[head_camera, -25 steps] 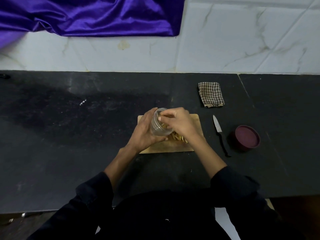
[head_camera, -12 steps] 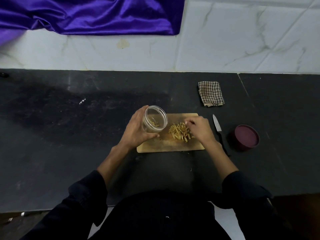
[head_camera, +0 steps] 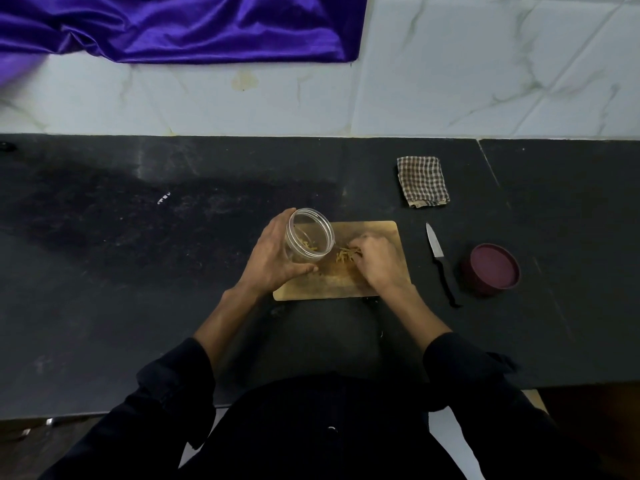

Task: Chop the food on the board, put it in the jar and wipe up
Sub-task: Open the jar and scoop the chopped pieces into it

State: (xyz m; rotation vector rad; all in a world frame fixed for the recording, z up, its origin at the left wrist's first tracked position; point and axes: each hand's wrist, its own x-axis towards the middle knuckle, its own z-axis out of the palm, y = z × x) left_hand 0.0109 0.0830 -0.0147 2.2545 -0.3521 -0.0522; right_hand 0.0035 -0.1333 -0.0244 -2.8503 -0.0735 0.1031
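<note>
Chopped food (head_camera: 346, 255): a small heap of pale yellow strips lies on the wooden chopping board (head_camera: 367, 285), just right of the jar mouth. A few strips already lie inside the clear plastic jar (head_camera: 309, 239).

Jar: held tilted over the left end of the board, mouth facing right and toward the camera. The left hand (head_camera: 277, 259) grips its side wall, fingers curled round it.

Right hand (head_camera: 375, 263): fingers curled down onto the heap, pinching up strips; how many are in the pinch cannot be told.

Change noted: one second ago the right hand was at the jar mouth, dropping a load in. Half a second ago it had returned to the board's right side, with the heap plainly visible. Now it is bunched over the heap and closer to the jar, and the heap looks smaller. The jar has kept its tilt and place.

Judgement: chopping is finished; transfer is under way by repeated pinches, with several more loads likely needed. Capping and wiping are not yet begun.

Surroundings: the knife (head_camera: 439, 261) lies on the black bench (head_camera: 138, 306) just right of the board, blade pointing away. The maroon lid (head_camera: 491, 270) sits beyond it. A folded checked cloth (head_camera: 422, 181) lies behind, untouched. Purple fabric (head_camera: 180, 27) hangs on the marble wall.
</note>
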